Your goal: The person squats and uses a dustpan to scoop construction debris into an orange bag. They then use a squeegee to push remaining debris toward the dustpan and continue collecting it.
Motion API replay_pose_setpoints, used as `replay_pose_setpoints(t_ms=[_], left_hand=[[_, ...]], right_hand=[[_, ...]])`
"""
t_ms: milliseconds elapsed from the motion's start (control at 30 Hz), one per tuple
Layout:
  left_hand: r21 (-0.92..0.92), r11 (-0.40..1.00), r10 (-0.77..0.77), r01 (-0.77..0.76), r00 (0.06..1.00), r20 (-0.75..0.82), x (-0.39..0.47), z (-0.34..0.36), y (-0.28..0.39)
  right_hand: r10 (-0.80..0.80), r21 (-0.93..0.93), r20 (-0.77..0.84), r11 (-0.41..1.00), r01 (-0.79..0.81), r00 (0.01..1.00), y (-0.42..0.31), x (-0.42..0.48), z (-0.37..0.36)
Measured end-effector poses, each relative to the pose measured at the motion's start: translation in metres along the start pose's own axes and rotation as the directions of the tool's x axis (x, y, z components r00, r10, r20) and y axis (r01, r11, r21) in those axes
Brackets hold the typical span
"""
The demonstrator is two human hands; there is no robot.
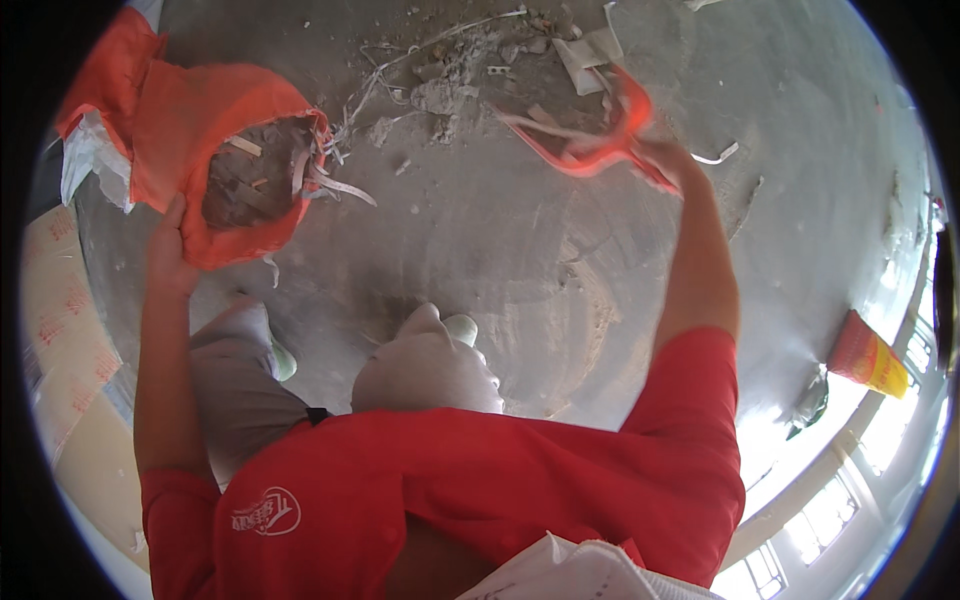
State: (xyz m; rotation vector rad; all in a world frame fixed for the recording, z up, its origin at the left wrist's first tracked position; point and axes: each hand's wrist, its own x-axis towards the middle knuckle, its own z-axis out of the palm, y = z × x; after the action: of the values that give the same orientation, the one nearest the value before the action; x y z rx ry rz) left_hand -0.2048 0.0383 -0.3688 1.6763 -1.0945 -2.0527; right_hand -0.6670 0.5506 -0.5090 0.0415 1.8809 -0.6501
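Observation:
My left hand (171,247) grips the rolled rim of an orange woven sack (176,112), whose mouth faces me. Inside lie scraps of wood and pale strips, and some strips hang over its far side. Out to the right, my right hand (664,161) is closed around the handle of a red dustpan (636,112), blurred by motion. Pale pieces show within the dustpan's outline; whether they lie in it or on the floor behind is unclear. A whitish flat scrap (589,60) is at its far edge.
Dusty rubble (446,90) and tangled strips lie on the concrete floor (480,217) between sack and dustpan. Wrapped boards or boxes (71,322) stand at the left. A red and yellow bag (870,356) is near the windows at the right. My knees are below.

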Motion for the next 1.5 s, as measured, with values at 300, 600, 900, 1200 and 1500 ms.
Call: replay_pose_setpoints(t_ms=[300,600,900,1200,1500], left_hand=[[-0.027,0.998,0.054,-0.055,0.998,-0.012,-0.024,0.001,-0.003],[-0.035,0.998,0.047,-0.046,0.999,0.027,-0.018,-0.001,-0.002],[0.002,1.000,0.020,-0.020,0.995,0.099,0.001,0.012,0.011],[0.031,0.996,-0.092,0.087,0.954,0.284,0.039,0.013,0.022],[0.227,0.974,-0.138,0.017,0.838,0.528,0.009,0.006,0.050]], right_hand=[[-0.034,0.016,-0.004,0.999,0.034,0.999,-0.092,0.024,0.077],[-0.298,0.435,-0.239,0.818,0.376,0.924,-0.030,0.023,0.181],[-0.192,0.560,-0.371,0.735,0.384,0.908,0.019,-0.064,0.272],[-0.163,0.470,-0.242,0.842,0.263,0.956,0.008,-0.173,0.334],[-0.269,0.123,0.323,0.963,0.242,0.907,-0.167,-0.207,0.379]])
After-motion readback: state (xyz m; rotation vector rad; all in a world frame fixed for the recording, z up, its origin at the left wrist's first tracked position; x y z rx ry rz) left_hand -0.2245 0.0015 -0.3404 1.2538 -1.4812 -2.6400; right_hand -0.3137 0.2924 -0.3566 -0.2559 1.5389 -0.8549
